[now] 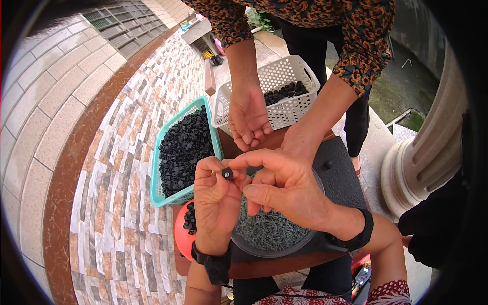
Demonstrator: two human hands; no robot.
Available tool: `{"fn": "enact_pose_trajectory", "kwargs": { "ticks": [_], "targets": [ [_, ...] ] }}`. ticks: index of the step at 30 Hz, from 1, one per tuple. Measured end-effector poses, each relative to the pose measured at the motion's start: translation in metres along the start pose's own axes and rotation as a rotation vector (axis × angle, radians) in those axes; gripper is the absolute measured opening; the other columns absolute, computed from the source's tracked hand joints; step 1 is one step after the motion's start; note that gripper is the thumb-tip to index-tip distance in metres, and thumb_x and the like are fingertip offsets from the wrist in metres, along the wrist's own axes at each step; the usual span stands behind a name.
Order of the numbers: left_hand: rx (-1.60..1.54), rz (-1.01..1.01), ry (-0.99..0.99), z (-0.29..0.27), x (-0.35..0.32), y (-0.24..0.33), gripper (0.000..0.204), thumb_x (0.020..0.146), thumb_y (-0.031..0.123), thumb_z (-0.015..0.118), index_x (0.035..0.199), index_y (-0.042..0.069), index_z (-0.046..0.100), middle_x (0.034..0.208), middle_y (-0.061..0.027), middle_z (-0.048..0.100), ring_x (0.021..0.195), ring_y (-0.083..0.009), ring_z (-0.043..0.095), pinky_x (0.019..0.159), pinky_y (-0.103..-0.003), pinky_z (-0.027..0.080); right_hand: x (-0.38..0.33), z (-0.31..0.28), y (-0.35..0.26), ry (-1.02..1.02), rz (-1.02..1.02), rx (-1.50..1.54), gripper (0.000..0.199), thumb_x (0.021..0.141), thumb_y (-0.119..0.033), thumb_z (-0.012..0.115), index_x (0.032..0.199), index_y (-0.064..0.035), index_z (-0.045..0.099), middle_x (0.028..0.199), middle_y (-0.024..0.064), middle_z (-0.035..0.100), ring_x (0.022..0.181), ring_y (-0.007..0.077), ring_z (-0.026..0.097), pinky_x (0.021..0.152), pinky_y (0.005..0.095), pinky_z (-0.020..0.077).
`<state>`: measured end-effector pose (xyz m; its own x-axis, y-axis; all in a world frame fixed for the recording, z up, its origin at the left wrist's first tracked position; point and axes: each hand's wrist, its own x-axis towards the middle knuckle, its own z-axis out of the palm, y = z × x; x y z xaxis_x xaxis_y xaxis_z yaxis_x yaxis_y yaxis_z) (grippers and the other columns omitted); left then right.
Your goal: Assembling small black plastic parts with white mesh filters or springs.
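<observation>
My left hand (216, 195) pinches a small round black plastic part (227, 174) that has a shiny metal centre. Close beside it on the right is my right hand (287, 190), its index finger stretched toward the part and its thumb apart; nothing shows between those fingers. Both hands are above a round tub (254, 251) filled with grey screws (274, 231). Partly behind my left wrist, a red-orange bowl (182, 235) contains more black parts. Across from me, a co-worker's open hand (249, 117) hangs palm up, and the other hand (302, 140) is partly hidden behind my right hand.
A turquoise basket (157, 178) heaped with black parts stands at the left. Beyond it is a white perforated basket (290, 119) with some black pieces. One loose black part (329, 164) lies on the dark tabletop (343, 180). A fluted column (427, 137) rises at the right.
</observation>
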<state>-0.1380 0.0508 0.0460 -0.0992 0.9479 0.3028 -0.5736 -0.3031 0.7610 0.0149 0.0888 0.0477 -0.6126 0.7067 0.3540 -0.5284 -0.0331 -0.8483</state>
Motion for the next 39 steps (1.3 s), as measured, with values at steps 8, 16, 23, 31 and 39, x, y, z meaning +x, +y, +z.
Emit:
{"fn": "enact_pose_trajectory", "kwargs": {
  "ticks": [8, 16, 23, 31, 39],
  "targets": [
    [-0.027, -0.003, 0.027, -0.002, 0.001, 0.000, 0.023, 0.081, 0.012, 0.069, 0.094, 0.009, 0.051, 0.088, -0.0055, 0.058, 0.083, -0.0148, 0.053, 0.075, -0.031, 0.045, 0.002, 0.002, 0.002, -0.019, -0.018, -0.013, 0.036, 0.089, -0.006, 0.055, 0.124, -0.0016, 0.051, 0.066, 0.0028, 0.061, 0.059, 0.0046, 0.056, 0.052, 0.0174, 0.0420],
    [-0.051, 0.005, 0.056, -0.004, 0.001, -0.003, 0.022, 0.082, 0.010, 0.068, 0.096, 0.009, 0.050, 0.087, -0.0056, 0.058, 0.083, -0.0150, 0.054, 0.073, -0.030, 0.045, -0.002, 0.005, 0.003, 0.032, -0.025, -0.036, 0.035, 0.086, -0.002, 0.055, 0.121, 0.0005, 0.051, 0.065, 0.0012, 0.060, 0.059, 0.0034, 0.054, 0.052, 0.0172, 0.0406],
    [-0.058, -0.002, 0.071, -0.001, 0.003, -0.003, 0.021, 0.084, 0.011, 0.066, 0.097, 0.009, 0.050, 0.088, -0.0056, 0.058, 0.080, -0.0148, 0.054, 0.071, -0.029, 0.046, 0.000, 0.003, 0.003, 0.017, -0.022, -0.041, 0.037, 0.088, -0.004, 0.055, 0.124, -0.0008, 0.050, 0.068, 0.0031, 0.062, 0.061, 0.0049, 0.057, 0.053, 0.0172, 0.0424],
    [-0.048, -0.012, 0.064, -0.002, 0.009, -0.004, 0.020, 0.085, 0.013, 0.065, 0.097, 0.008, 0.051, 0.089, -0.0051, 0.058, 0.080, -0.0148, 0.054, 0.068, -0.028, 0.046, 0.004, 0.000, -0.002, 0.007, 0.033, -0.052, 0.040, 0.088, -0.005, 0.056, 0.126, -0.0023, 0.048, 0.067, 0.0029, 0.061, 0.061, 0.0057, 0.057, 0.053, 0.0178, 0.0429],
    [-0.097, -0.065, -0.040, -0.015, 0.010, -0.001, 0.021, 0.087, 0.013, 0.062, 0.105, 0.010, 0.053, 0.102, -0.0105, 0.057, 0.095, -0.0220, 0.053, 0.085, -0.037, 0.047, 0.006, 0.004, -0.001, 0.046, 0.016, 0.030, 0.031, 0.085, -0.001, 0.055, 0.116, 0.0001, 0.050, 0.059, 0.0014, 0.056, 0.053, 0.0031, 0.048, 0.047, 0.0180, 0.0365]
  ]
}}
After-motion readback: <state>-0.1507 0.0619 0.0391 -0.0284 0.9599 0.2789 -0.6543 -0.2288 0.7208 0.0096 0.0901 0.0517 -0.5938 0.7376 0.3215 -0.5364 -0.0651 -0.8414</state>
